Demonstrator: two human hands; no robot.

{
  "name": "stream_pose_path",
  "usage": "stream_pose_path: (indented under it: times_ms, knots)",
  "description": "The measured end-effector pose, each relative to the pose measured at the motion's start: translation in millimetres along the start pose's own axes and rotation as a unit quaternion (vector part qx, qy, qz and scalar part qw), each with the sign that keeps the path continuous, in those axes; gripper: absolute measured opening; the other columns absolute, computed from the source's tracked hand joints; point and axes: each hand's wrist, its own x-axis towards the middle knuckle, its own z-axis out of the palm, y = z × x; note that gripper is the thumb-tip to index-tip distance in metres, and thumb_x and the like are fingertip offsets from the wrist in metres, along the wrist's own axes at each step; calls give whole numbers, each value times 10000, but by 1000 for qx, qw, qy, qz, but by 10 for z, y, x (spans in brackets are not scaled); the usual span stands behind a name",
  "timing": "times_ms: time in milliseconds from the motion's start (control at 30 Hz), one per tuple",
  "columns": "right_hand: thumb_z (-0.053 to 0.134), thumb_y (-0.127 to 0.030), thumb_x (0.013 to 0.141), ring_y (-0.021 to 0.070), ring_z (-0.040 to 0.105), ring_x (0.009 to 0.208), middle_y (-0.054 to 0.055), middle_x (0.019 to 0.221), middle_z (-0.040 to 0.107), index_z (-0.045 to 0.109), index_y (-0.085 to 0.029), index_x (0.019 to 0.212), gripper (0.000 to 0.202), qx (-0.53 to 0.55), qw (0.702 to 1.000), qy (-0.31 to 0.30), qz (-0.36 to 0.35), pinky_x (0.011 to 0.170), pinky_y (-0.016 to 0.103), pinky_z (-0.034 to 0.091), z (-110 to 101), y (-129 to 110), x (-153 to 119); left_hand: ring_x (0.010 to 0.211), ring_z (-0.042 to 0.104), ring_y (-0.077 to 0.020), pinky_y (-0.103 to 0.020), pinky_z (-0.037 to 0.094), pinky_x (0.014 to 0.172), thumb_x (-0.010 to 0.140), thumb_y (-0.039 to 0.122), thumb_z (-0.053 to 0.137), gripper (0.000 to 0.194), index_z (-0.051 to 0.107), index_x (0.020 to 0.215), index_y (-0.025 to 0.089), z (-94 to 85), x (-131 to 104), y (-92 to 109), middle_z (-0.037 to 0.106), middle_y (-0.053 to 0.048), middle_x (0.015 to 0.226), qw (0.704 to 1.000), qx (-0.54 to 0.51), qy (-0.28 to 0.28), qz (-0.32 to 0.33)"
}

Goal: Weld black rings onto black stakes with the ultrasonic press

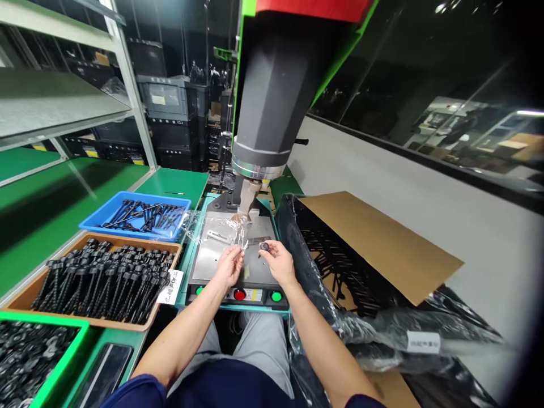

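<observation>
1 small, black, round plastic-looking part with a short stem (264,247) is between the fingers of the right hand (280,265), which grasp it above the flat grey metal plate (206,263) of the machine. The fingers of the left hand (229,266) are bent and drawn together at the lower end of a thin, clear plastic film (221,224); whether they grip this film, I cannot tell. The 2 hands are near each other, but apart.

Behind them, a brownish metal tool (247,198) points down from the dark grey machine head (272,96). On the front of the machine are 2 round green buttons (276,296) and, between them, 1 round red button (239,294).

To the left, on the green tabletop (170,184), a blue plastic tray (102,211) carries thin black rods (147,215). Nearer, an orange-brown tray (25,300) is filled with black ribbed stems with round heads (106,277). Nearest is a bright green tray (66,358) with many small black pieces (34,351).

To the right, a shiny black plastic liner (306,272) surrounds more dark parts, and a flat brown cardboard sheet (382,241) lies partly over it.
</observation>
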Motion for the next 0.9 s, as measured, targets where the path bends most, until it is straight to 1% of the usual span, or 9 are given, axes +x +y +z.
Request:
stream_pose_path:
  times_ms: [167, 267, 300, 367, 433, 567, 700, 767, 900]
  knots:
    - [746, -368, 763, 188, 647, 784, 51, 951, 705, 662, -213, 1002, 297, -94, 994, 4, -54, 790, 348, 528, -171, -175, -264, 629, 642, -86, -156, 530, 559, 740, 138, 754, 179, 593, 817, 138, -217, -162, -234, 649, -30, 739, 995, 77, 51, -45]
    - [757, -367, 755, 195, 656, 828, 55, 974, 705, 652, -222, 992, 297, -75, 996, 0, -50, 827, 360, 532, -134, -240, -338, 773, 660, -131, -216, 538, 651, 696, 167, 787, 282, 640, 935, 139, -254, -359, -288, 682, -71, 895, 981, 192, -15, 23]
    - [763, -367, 747, 198, 659, 838, 56, 965, 705, 646, -221, 985, 302, -51, 998, 1, -40, 825, 360, 535, -95, -257, -358, 853, 656, -151, -240, 536, 700, 692, 188, 787, 319, 651, 978, 150, -250, -424, -280, 682, -84, 986, 963, 253, -51, 75]
    - [769, -378, 737, 202, 667, 840, 58, 920, 706, 625, -215, 955, 308, 23, 1000, 1, -8, 791, 350, 548, 16, -294, -402, 956, 632, -175, -269, 516, 771, 714, 231, 760, 325, 664, 1019, 175, -236, -546, -228, 664, -84, 1101, 899, 377, -123, 185]
    - [762, -397, 739, 192, 670, 775, 52, 861, 702, 590, -210, 910, 307, 109, 993, 0, 39, 702, 322, 558, 146, -350, -458, 904, 626, -170, -270, 494, 758, 764, 265, 703, 236, 674, 982, 179, -237, -662, -141, 681, -63, 1029, 837, 463, -164, 239]
    - [775, -428, 728, 170, 666, 697, 50, 890, 699, 549, -216, 926, 367, 208, 971, -21, 118, 593, 282, 553, 314, -500, -579, 668, 569, -133, -245, 435, 634, 826, 315, 625, 160, 657, 809, 159, -342, -885, 107, 654, -9, 735, 774, 560, -155, 252]
    - [738, -475, 765, 226, 686, 860, 112, 1112, 681, 608, -216, 1110, 450, 199, 954, -169, 144, 698, 354, 593, 363, -550, -572, 637, 551, -127, -233, 404, 611, 832, 292, 615, 148, 669, 862, 158, -533, -1093, 413, 640, 4, 701, 731, 620, -150, 243]
    - [748, -476, 755, 211, 680, 809, 105, 1057, 693, 657, -202, 1072, 429, 162, 950, -232, 130, 732, 361, 590, 437, -546, -559, 655, 564, -127, -228, 406, 630, 851, 269, 589, 177, 674, 966, 165, -620, -1205, 540, 655, 1, 737, 709, 644, -164, 235]
    - [821, -441, 675, 188, 657, 756, 60, 849, 680, 674, -192, 927, 384, 161, 947, -262, 92, 688, 305, 575, 679, -605, -631, 682, 584, -136, -227, 411, 649, 866, 239, 553, 155, 680, 919, 166, -745, -1445, 735, 671, -14, 761, 662, 695, -159, 231]
